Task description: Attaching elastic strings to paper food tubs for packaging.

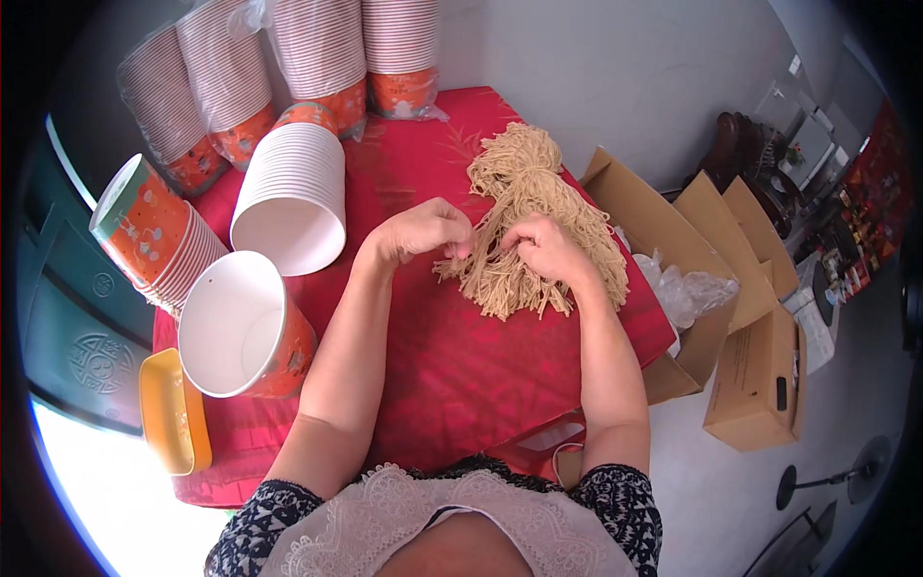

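Observation:
A thick bundle of beige, string-like strands (567, 226) lies on the red-covered table (452, 375), gathered at a narrow neck near its far end and fanned out toward me. On the left edge of the bundle, my left hand (430, 231) is closed, fingers curled and pressed together; whatever it may hold is too small or hidden to make out. My right hand (548, 248) rests over the loose ends, its fingers bent into a pinch on the strands. A small gap with a few strands separates the two hands.
At the left, a large white-lined paper bucket (231, 327) stands by nested stacks of buckets (288, 192) and a yellow plastic tray (173, 413). Bagged bucket stacks (317, 58) line the wall. Open cardboard boxes (755, 380) and clear plastic (683, 288) sit beyond the table's right edge.

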{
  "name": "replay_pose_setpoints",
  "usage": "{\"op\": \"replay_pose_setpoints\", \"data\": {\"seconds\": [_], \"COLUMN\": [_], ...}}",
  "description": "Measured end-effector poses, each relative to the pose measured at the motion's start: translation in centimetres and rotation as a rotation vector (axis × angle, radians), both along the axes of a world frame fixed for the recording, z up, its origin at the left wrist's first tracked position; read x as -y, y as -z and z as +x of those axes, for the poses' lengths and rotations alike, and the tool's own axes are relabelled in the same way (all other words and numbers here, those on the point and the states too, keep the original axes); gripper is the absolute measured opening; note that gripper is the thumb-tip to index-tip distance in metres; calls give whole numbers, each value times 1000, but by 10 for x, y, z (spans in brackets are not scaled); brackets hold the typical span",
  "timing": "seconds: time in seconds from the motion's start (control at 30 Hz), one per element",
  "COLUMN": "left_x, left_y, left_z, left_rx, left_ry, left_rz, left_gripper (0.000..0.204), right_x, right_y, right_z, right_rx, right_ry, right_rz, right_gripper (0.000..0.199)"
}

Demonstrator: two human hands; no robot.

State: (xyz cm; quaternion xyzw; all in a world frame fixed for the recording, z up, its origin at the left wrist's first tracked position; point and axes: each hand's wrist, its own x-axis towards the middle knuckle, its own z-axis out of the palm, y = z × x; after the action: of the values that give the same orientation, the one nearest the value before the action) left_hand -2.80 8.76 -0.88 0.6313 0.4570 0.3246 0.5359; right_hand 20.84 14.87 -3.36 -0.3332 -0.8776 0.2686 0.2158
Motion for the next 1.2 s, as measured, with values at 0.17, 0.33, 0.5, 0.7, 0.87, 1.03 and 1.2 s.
{"op": "replay_pose_setpoints", "data": {"seconds": [0.17,0.33,0.5,0.7,0.87,1.03,1.2], "left_x": [-4,-20,-22,-17,-17,-17,-10], "left_y": [-10,24,30,30,21,28,9], "left_z": [8,4,10,35,31,25,26], "left_rx": [-358,-568,-811,-988,-456,269,260], "left_ry": [-352,-562,-370,-341,-504,-500,-562], "left_rz": [-30,144,21,17,33,-71,-137], "left_gripper": [32,27,32,55,29,6,14], "right_x": [-1,10,12,5,12,8,6], "right_y": [8,14,9,17,18,16,10], "right_z": [0,-16,-13,-12,-17,-18,-15], "right_rx": [-141,-27,213,89,-70,119,-129], "right_ry": [-31,2,-58,-69,20,-8,62], "right_rz": [170,404,213,304,300,346,136], "right_gripper": [23,15,14,16,21,15,9]}}
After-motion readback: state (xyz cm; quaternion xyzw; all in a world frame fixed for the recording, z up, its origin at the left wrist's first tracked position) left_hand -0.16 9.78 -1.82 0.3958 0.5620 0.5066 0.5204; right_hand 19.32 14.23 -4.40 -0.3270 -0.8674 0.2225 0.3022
